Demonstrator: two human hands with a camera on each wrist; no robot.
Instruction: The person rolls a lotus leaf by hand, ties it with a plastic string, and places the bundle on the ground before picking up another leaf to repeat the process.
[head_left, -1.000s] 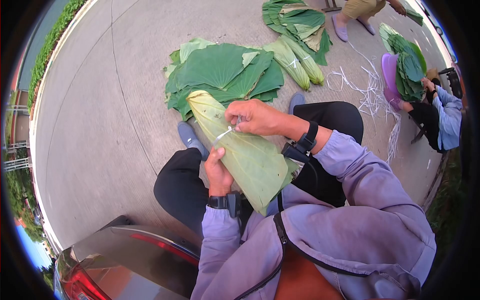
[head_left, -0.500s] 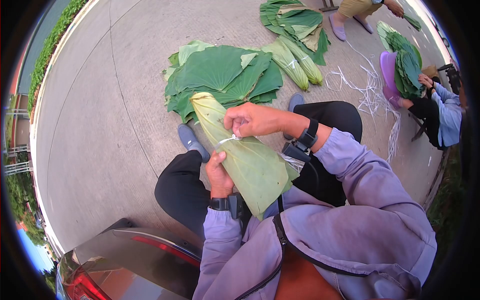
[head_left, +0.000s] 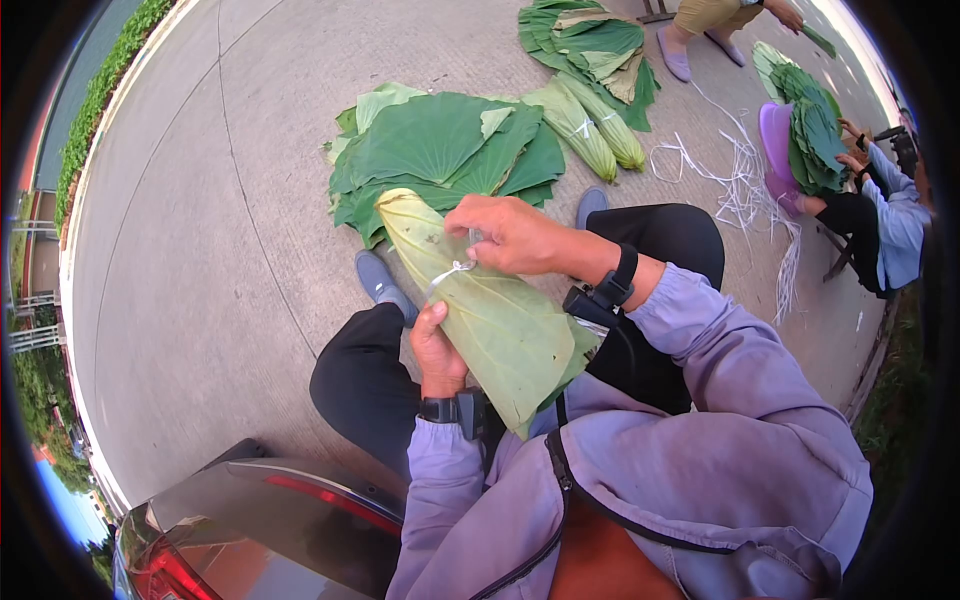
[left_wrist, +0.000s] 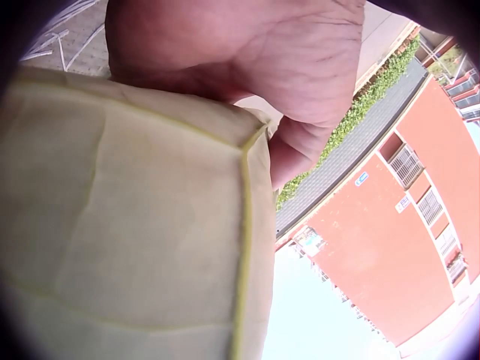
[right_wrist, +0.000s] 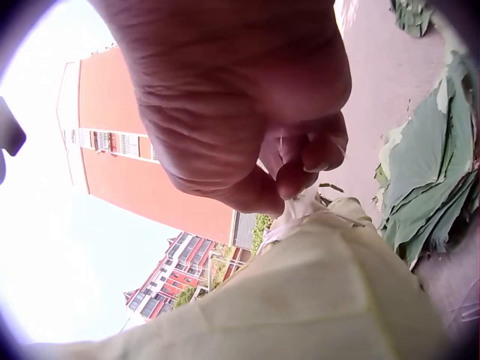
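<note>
A folded bundle of pale green lotus leaves [head_left: 510,335] slants across my lap in the head view, its narrow tip pointing away from me. White string [head_left: 443,277] circles it near the narrow part, knotted on top. My left hand [head_left: 438,350] grips the bundle's left side, thumb on top near the string; its other fingers are hidden underneath. Over the knot, my right hand [head_left: 515,235] pinches the string end between curled fingers. In the right wrist view, its fingertips are right at the string [right_wrist: 281,231]. The leaf surface [left_wrist: 135,202] fills much of the left wrist view.
Beyond my feet lies a pile of open green lotus leaves [head_left: 450,145]. Two tied bundles [head_left: 590,120] and another leaf pile [head_left: 590,45] are farther right. Loose white string [head_left: 735,170] tangles on the pavement. A seated person [head_left: 895,215] handles leaves; a car [head_left: 260,520] stands behind left.
My right hand dipped to the knot half a second ago and has since risen slightly, still pinching the string. The left hand keeps its grip. The seated person's hands moved on their leaves.
</note>
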